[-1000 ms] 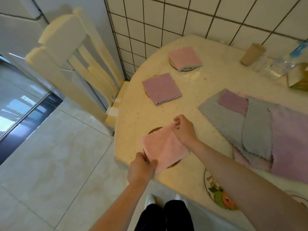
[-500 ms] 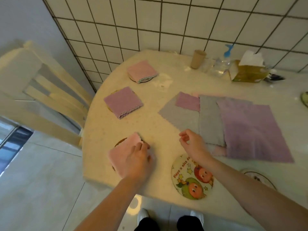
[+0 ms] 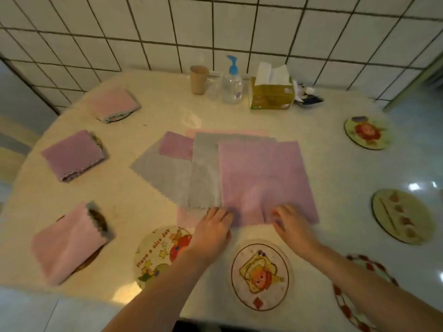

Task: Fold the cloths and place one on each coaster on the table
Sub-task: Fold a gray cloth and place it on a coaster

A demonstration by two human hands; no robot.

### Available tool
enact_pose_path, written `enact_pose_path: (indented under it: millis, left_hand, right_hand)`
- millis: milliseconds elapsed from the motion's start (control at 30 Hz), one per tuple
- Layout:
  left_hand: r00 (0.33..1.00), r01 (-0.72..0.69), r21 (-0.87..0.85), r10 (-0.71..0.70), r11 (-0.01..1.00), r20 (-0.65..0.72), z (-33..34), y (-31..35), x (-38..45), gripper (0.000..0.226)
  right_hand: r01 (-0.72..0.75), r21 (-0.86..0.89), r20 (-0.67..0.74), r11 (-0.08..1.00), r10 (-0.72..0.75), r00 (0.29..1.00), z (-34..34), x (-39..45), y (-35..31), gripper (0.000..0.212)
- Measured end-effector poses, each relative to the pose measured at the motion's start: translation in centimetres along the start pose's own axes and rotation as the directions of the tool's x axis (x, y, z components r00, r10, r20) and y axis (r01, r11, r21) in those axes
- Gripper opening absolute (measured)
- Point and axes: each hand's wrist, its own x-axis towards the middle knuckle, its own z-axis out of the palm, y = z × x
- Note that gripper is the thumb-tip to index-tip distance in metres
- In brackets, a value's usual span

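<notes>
A pile of flat cloths lies mid-table, with a large purple cloth on top and grey cloths beneath. My left hand and my right hand both grip the purple cloth's near edge, which is bunched between them. Three folded cloths sit on coasters at the left: a pink one nearest, a purple one, and a far pink one. Bare coasters lie along the near edge: a cartoon one, a round one, and a red-patterned one.
Two more bare coasters lie at the right. At the back by the tiled wall stand a brown cup, a pump bottle and a tissue box. The table edge curves close at the front.
My left hand left the folded pink cloth on its coaster and moved right. Both hands now hold the purple cloth's near edge. My view swung right.
</notes>
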Motion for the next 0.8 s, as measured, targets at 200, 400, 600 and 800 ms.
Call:
enact_pose_path:
  millis: [200, 400, 600, 800]
  left_hand:
    - [0.993, -0.084, 0.1, 0.075, 0.991, 0.09, 2.2, 4.4, 4.1, 0.059]
    - [0.989, -0.063, 0.161, 0.04, 0.985, 0.143, 2.1, 4.4, 5.3, 0.062]
    - [0.995, 0.012, 0.05, -0.017, 0.999, 0.098, 1.9, 3.3, 6.4, 0.043]
    - [0.99, 0.141, -0.122, -0.141, 0.982, 0.007, -0.4, 0.9, 7.5, 0.028]
  right_hand:
    - [0.048, -0.147, 0.089, 0.988, -0.036, 0.995, -0.8, 0.6, 5.9, 0.037]
    - [0.227, -0.235, 0.045, 0.945, -0.223, 0.974, -1.2, 1.8, 7.5, 0.026]
    - [0.127, 0.053, -0.098, 0.99, -0.122, 0.988, -3.7, 3.4, 7.0, 0.017]
    - [0.181, 0.155, 0.086, 0.971, -0.196, 0.977, -7.2, 5.6, 8.1, 0.033]
